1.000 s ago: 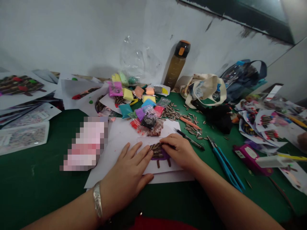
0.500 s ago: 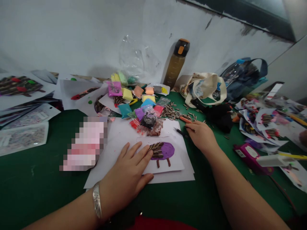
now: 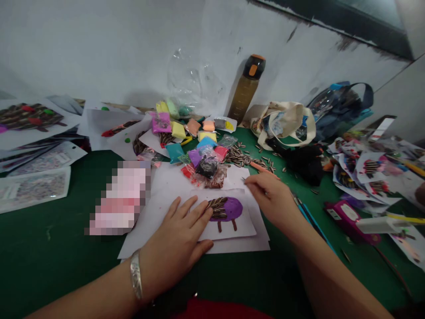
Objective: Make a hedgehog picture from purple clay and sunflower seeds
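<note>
Left hand, silver bangle at the wrist: spread flat, its fingers pressing on the left end of a white rectangular card. The card lies on larger white paper sheets, on a green counter.

On the card: a purple clay oval, its left part covered by overlapping rows of striped sunflower seeds, with two brown clay stubs beneath.

Right hand: off the card, just beyond its upper right corner, fingers pinched together on a thin dark tool (nearly all hidden in the grip; only the fine tip shows, so its exact kind stays open). The tip points left, away from the card's top edge.

Key relation: the card's long axis runs roughly left to right across the view. The card lies ahead and to the left of the right hand, which is nearer the bare purple end; the left hand is nearer the seeded end.

Nearby: a loose pile of striped seeds, small bright clay packets, and an orange stick. A blue-handled tool lies partly behind the right hand.
</note>
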Demonstrator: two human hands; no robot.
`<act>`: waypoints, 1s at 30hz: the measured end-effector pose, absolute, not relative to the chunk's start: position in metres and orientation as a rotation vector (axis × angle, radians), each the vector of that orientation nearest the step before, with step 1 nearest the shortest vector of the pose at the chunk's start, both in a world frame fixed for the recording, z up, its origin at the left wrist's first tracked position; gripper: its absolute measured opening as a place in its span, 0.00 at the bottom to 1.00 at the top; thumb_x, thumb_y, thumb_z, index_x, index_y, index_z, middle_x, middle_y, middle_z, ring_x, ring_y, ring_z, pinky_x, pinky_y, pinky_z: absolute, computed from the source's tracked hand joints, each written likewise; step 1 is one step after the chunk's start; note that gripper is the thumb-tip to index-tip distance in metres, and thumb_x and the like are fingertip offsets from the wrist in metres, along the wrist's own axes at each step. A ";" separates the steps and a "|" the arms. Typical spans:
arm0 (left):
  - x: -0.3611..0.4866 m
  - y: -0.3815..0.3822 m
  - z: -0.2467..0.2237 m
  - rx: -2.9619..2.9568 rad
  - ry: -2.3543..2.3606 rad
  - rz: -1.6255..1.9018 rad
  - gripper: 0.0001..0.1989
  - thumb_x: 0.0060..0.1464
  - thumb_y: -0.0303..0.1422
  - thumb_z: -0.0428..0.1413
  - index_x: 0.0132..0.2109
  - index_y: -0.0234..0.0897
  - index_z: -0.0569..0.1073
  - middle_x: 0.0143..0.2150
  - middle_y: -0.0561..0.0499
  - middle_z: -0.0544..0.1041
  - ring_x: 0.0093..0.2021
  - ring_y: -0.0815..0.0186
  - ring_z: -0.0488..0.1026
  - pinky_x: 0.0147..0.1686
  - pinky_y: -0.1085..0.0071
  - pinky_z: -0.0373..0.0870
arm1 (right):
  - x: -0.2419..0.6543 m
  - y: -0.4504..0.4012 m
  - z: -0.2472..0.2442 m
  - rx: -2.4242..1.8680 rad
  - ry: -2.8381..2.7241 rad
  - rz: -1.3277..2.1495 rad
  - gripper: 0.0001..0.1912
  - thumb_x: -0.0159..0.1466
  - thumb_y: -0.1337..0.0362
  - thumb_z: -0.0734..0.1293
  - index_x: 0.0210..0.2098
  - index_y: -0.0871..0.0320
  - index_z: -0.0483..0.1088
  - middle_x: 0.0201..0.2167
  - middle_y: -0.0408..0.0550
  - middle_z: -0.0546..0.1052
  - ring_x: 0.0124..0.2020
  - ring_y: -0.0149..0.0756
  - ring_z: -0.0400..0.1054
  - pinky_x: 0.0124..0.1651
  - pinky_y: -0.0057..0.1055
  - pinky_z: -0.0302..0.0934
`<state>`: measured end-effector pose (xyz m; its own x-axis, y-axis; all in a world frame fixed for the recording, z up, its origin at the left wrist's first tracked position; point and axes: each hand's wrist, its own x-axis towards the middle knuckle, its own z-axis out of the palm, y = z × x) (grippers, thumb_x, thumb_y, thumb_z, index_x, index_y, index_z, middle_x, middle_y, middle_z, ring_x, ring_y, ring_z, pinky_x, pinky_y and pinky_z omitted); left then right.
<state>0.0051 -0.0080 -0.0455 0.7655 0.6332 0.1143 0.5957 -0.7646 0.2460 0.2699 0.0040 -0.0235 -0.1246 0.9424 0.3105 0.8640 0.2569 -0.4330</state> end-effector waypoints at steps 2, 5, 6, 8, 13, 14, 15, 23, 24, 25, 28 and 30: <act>0.005 -0.008 -0.046 2.766 0.977 0.275 0.25 0.60 0.43 0.52 0.61 0.38 0.65 0.62 0.44 0.66 0.63 0.47 0.56 0.60 0.43 0.51 | 0.259 -0.001 -0.024 -1.548 -2.078 0.464 0.08 0.63 0.69 0.61 0.35 0.54 0.72 0.34 0.45 0.75 0.37 0.34 0.69 0.41 0.30 0.63; 0.006 -0.007 -0.046 2.772 0.969 0.269 0.25 0.60 0.42 0.52 0.61 0.38 0.64 0.62 0.44 0.65 0.63 0.47 0.56 0.60 0.43 0.51 | 0.249 -0.003 -0.028 -1.511 -2.116 0.620 0.09 0.62 0.71 0.63 0.36 0.55 0.74 0.34 0.44 0.77 0.36 0.33 0.70 0.42 0.29 0.63; 0.006 -0.007 -0.046 2.775 0.966 0.268 0.25 0.60 0.42 0.52 0.61 0.38 0.64 0.62 0.44 0.65 0.63 0.47 0.56 0.60 0.43 0.51 | 0.248 -0.003 -0.030 -1.503 -2.123 0.625 0.09 0.62 0.71 0.63 0.36 0.55 0.74 0.33 0.44 0.77 0.36 0.32 0.70 0.42 0.29 0.63; 0.006 -0.007 -0.046 2.782 0.963 0.265 0.25 0.59 0.42 0.52 0.61 0.37 0.64 0.62 0.44 0.65 0.63 0.47 0.56 0.60 0.43 0.51 | 0.247 -0.002 -0.032 -1.488 -2.134 0.620 0.08 0.62 0.71 0.64 0.36 0.55 0.74 0.34 0.44 0.77 0.37 0.32 0.70 0.42 0.29 0.62; 0.005 -0.007 -0.046 2.793 0.963 0.254 0.25 0.60 0.43 0.52 0.61 0.37 0.64 0.63 0.44 0.65 0.63 0.47 0.56 0.60 0.44 0.51 | 0.246 -0.002 -0.035 -1.463 -2.158 0.627 0.07 0.63 0.70 0.63 0.36 0.56 0.74 0.32 0.44 0.75 0.36 0.32 0.69 0.41 0.28 0.62; 0.005 -0.007 -0.046 2.793 0.964 0.251 0.25 0.60 0.43 0.52 0.61 0.37 0.64 0.63 0.44 0.64 0.63 0.47 0.56 0.60 0.44 0.50 | 0.246 -0.002 -0.036 -1.458 -2.162 0.631 0.07 0.63 0.70 0.63 0.36 0.56 0.74 0.32 0.45 0.75 0.36 0.32 0.68 0.41 0.29 0.62; 0.005 -0.007 -0.046 2.792 0.962 0.245 0.25 0.60 0.42 0.52 0.61 0.37 0.64 0.63 0.44 0.64 0.63 0.47 0.56 0.60 0.44 0.51 | 0.245 -0.002 -0.036 -1.455 -2.165 0.634 0.08 0.63 0.70 0.63 0.36 0.56 0.73 0.32 0.45 0.74 0.36 0.32 0.68 0.41 0.29 0.61; 0.006 -0.008 -0.046 2.794 0.964 0.246 0.26 0.59 0.41 0.53 0.61 0.36 0.64 0.63 0.43 0.65 0.63 0.46 0.57 0.59 0.43 0.51 | 0.243 0.002 -0.042 -1.411 -2.193 0.648 0.09 0.61 0.75 0.62 0.34 0.58 0.72 0.32 0.45 0.73 0.37 0.33 0.66 0.41 0.30 0.60; 0.006 -0.008 -0.046 2.793 0.966 0.250 0.25 0.59 0.41 0.53 0.61 0.36 0.64 0.63 0.43 0.65 0.63 0.46 0.57 0.60 0.43 0.51 | 0.243 0.002 -0.043 -1.395 -2.194 0.652 0.09 0.61 0.75 0.62 0.34 0.58 0.72 0.32 0.45 0.73 0.37 0.33 0.66 0.41 0.30 0.60; 0.006 -0.008 -0.046 2.792 0.969 0.255 0.25 0.59 0.40 0.54 0.61 0.36 0.64 0.63 0.43 0.65 0.63 0.46 0.57 0.60 0.43 0.51 | 0.243 0.003 -0.044 -1.384 -2.193 0.655 0.08 0.61 0.75 0.62 0.34 0.58 0.72 0.32 0.46 0.73 0.37 0.33 0.65 0.41 0.30 0.60; 0.006 -0.008 -0.046 2.791 0.965 0.269 0.25 0.59 0.40 0.54 0.61 0.36 0.65 0.62 0.43 0.65 0.63 0.46 0.57 0.59 0.43 0.52 | 0.242 0.004 -0.045 -1.376 -2.185 0.671 0.08 0.61 0.75 0.63 0.33 0.58 0.72 0.32 0.46 0.73 0.37 0.34 0.65 0.41 0.30 0.59; 0.006 -0.007 -0.046 2.795 0.958 0.265 0.26 0.59 0.41 0.53 0.61 0.36 0.64 0.62 0.43 0.65 0.63 0.46 0.57 0.59 0.43 0.52 | 0.241 0.004 -0.045 -1.375 -2.194 0.676 0.08 0.61 0.75 0.62 0.34 0.59 0.72 0.32 0.46 0.73 0.38 0.34 0.65 0.42 0.31 0.59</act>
